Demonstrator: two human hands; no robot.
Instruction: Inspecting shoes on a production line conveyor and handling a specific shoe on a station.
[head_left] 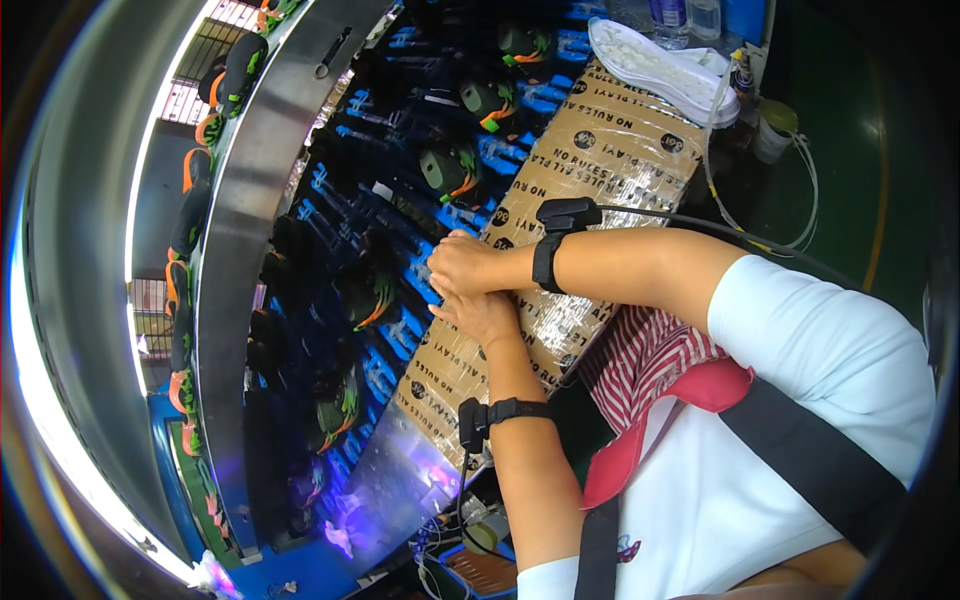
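Seemingly waiting between shoes, the right hand (462, 264), loosely curled with its grasp hidden, rests on the flat, empty left hand (484, 316) at the bench (600, 150) edge; the nearest shoe (374, 290), just beside on the conveyor (400, 345), would need a short reach.

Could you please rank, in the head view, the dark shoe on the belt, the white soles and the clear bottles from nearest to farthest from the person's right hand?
From the right hand:
1. Dark shoe, just left, on the blue belt.
2. White soles, up right, on the taped board.
3. Clear bottles, at the top edge, beyond the soles.
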